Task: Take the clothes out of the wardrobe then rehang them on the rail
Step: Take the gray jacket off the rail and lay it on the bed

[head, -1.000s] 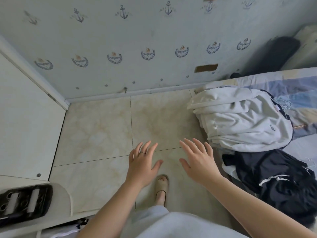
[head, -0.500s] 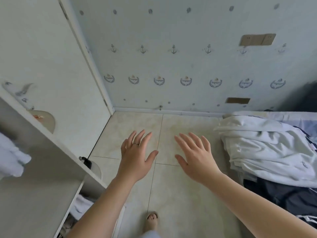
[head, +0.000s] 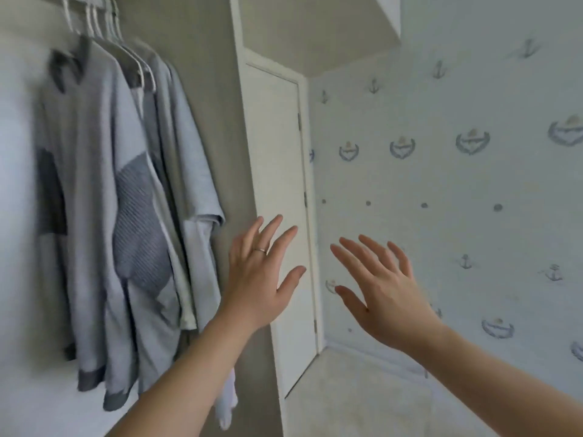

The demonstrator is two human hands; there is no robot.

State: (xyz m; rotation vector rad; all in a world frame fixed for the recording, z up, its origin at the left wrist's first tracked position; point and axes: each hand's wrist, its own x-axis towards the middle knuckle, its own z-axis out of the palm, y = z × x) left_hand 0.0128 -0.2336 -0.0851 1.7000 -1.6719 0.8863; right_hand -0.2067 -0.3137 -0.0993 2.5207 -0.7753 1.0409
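Several grey and pale blue shirts point(head: 126, 200) hang on white hangers point(head: 104, 23) from the rail at the top left, inside the open wardrobe. My left hand point(head: 262, 272), with a ring on one finger, is raised with fingers spread just right of the hanging clothes, touching nothing. To its right my right hand point(head: 381, 294) is also held up with straight, spread fingers and holds nothing. The rail itself is mostly cut off by the frame's top edge.
The white wardrobe door point(head: 277, 216) stands open behind my hands, hinged by the wallpapered wall point(head: 457, 184) with anchor prints. Pale tiled floor point(head: 347, 395) shows at the bottom right. A white garment point(head: 227, 402) hangs low under my left forearm.
The view has swung up and left from the floor and the clothes pile to the wardrobe's hanging shirts. Both hands have stayed raised and spread, holding nothing.
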